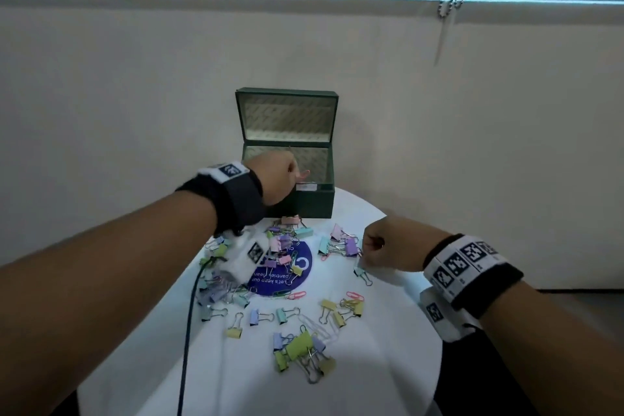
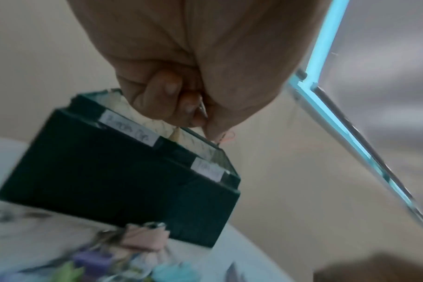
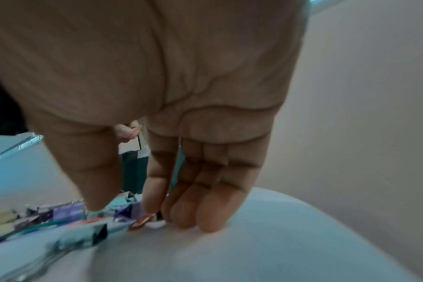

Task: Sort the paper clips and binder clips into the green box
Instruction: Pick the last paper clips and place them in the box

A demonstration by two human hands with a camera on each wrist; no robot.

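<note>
Nearest on the white bench [image 1: 388, 365]: a heap of yellow-green and lilac binder clips [image 1: 300, 353], more scattered pastel ones and a few loose paper clips [image 1: 296, 295] further in. Right hand [image 1: 391, 248] is down at the right side of the pile, thumb and index fingertips [image 3: 155, 202] closing on something small by a teal binder clip [image 1: 363, 274]; can't tell yet whether it has a hold. Left hand [image 1: 277, 176] is over the open green box [image 1: 314, 204] at the far bench edge, fingers curled and pinching a thin pink paper clip [image 2: 226, 136] above the box's inside. Front rim carries two labels [image 2: 131, 131], writing too blurred to read. My read: drop step. Line the clip over the paper-clip compartment before letting go, low release so it doesn't bounce out or cross the divider. Right hand should pinch one item only, clear of neighbouring wire handles.
</note>
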